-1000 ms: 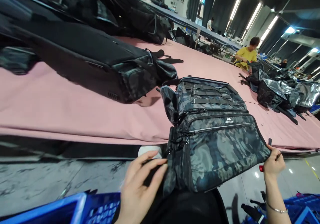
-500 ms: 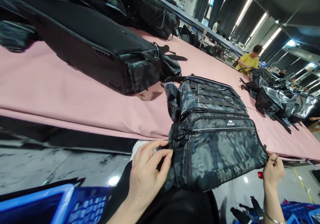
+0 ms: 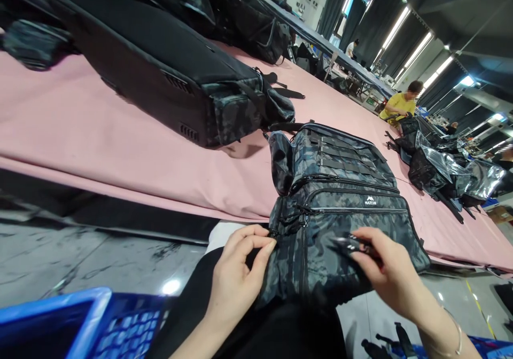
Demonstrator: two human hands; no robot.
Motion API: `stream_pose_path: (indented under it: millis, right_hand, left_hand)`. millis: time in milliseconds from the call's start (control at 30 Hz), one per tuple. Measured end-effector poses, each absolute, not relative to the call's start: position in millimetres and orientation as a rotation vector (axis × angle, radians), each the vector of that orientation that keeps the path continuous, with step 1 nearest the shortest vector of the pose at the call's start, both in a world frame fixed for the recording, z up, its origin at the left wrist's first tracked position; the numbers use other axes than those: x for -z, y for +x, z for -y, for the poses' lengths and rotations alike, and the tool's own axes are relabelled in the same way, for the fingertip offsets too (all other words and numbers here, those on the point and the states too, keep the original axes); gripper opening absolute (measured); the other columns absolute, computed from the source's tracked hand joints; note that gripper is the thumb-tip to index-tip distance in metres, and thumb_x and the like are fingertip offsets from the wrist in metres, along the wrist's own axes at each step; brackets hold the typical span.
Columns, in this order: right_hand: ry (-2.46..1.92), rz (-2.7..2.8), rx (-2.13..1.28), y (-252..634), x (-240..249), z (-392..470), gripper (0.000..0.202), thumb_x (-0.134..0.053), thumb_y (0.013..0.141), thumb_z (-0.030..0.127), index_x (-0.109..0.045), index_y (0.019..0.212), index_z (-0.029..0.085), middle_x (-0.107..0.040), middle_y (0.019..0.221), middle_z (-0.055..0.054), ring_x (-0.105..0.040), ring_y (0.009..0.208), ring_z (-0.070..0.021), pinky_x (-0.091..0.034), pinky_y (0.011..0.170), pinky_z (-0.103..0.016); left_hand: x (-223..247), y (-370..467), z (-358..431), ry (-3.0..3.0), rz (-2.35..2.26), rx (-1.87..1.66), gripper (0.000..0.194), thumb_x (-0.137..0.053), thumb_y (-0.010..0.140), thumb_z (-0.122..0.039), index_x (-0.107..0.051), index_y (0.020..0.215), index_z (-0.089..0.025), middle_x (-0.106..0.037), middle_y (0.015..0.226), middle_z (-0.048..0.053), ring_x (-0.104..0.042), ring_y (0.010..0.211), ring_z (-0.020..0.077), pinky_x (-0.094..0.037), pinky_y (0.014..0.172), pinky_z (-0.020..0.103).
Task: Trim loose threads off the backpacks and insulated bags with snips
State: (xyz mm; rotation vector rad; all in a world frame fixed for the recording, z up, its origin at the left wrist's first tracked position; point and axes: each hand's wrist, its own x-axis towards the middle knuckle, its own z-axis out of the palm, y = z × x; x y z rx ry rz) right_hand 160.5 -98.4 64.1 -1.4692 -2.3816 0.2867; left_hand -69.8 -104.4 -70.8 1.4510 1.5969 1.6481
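A dark camouflage backpack (image 3: 356,247) with a white logo lies across my lap and the edge of a pink-covered table. My left hand (image 3: 240,271) pinches the left side of this backpack, close to its zipper pulls (image 3: 294,217). Over the front pocket is my right hand (image 3: 390,265), closed around a small dark tool (image 3: 352,244) with a shiny pointed end, which looks like thread snips. The tool is blurred, and its tip points left toward the zipper. Whether the tip touches the fabric I cannot tell.
More black and camouflage bags (image 3: 160,70) lie on the pink-covered table (image 3: 100,140) at left. Silver-lined bags (image 3: 444,161) are piled at right, near a person in a yellow shirt (image 3: 401,105). Blue crates (image 3: 92,316) stand low at left and lower right.
My right hand has left the backpack's lower right corner and come left over the front pocket, bringing the dark tool with it. My left hand keeps its pinch at the side.
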Motion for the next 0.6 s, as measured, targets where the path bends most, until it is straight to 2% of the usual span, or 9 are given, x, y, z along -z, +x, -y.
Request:
stream_pose_path:
  millis: [133, 267, 600]
  right_hand:
    - [-1.25, 2.806, -0.041, 114, -69, 90, 0.017, -0.053, 0.089, 0.03, -0.059, 0.1, 0.02, -0.066, 0.084, -0.004, -0.062, 0.071, -0.0166, -0.046, 0.064, -0.026]
    - [-1.283, 3.112, 0.037, 83, -74, 78, 0.011, -0.052, 0.088, 0.029, -0.057, 0.092, 0.02, -0.063, 0.077, -0.003, -0.06, 0.065, -0.0166, -0.041, 0.055, -0.024]
    - [-1.262, 3.248, 0.133, 54, -83, 69, 0.009, -0.048, 0.087, 0.018, -0.056, 0.089, 0.017, -0.064, 0.079, -0.008, -0.062, 0.066, -0.0202, -0.037, 0.05, -0.025]
  left_hand:
    - [68, -68, 106, 1.489, -1.596, -1.677, 0.016, -0.055, 0.082, -0.033, -0.062, 0.074, -0.021, -0.058, 0.091, 0.004, -0.057, 0.089, 0.0177, -0.046, 0.083, 0.031]
    - [68, -66, 107, 1.523, -1.585, -1.697, 0.015, -0.055, 0.083, -0.03, -0.061, 0.074, -0.021, -0.058, 0.091, 0.004, -0.057, 0.089, 0.0174, -0.046, 0.083, 0.03]
    - [64, -63, 110, 1.519, -1.583, -1.706, 0.016, -0.054, 0.083, -0.031, -0.061, 0.073, -0.02, -0.058, 0.09, 0.005, -0.057, 0.088, 0.0183, -0.048, 0.081, 0.032]
